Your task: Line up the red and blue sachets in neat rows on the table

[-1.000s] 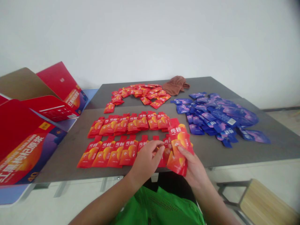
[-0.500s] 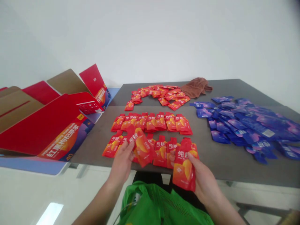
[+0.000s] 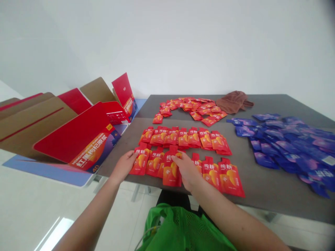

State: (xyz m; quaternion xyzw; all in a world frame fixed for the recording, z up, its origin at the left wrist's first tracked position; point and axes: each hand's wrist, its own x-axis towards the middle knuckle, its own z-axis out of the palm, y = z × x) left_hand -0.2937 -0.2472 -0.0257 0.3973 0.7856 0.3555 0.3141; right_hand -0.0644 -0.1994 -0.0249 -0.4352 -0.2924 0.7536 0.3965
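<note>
At the left end of the front row, my left hand (image 3: 125, 165) pinches the edge of a red pouch (image 3: 140, 161) with yellow-orange fruit printed on it. My right hand (image 3: 187, 170) grips another red pouch (image 3: 171, 169) over the middle of the same row; a second red layer shows behind it. More red pouches (image 3: 230, 178) lie in overlapping stacks to the right of that hand. Just behind runs a second row of red pouches (image 3: 193, 137). My right fingers are partly hidden behind the pouch they hold.
A loose pile of red pouches (image 3: 193, 104) lies farther back, beside a brown cloth (image 3: 234, 101). Blue-purple pouches (image 3: 282, 143) are heaped on the right of the dark table (image 3: 251, 190). Open red cartons (image 3: 75, 136) stand on a blue-topped surface at left.
Both hands have moved left relative to the rows. My left hand's pouch is now at the front row's left end; my right hand brought its pouch to the row's middle. The view shifted slightly.
</note>
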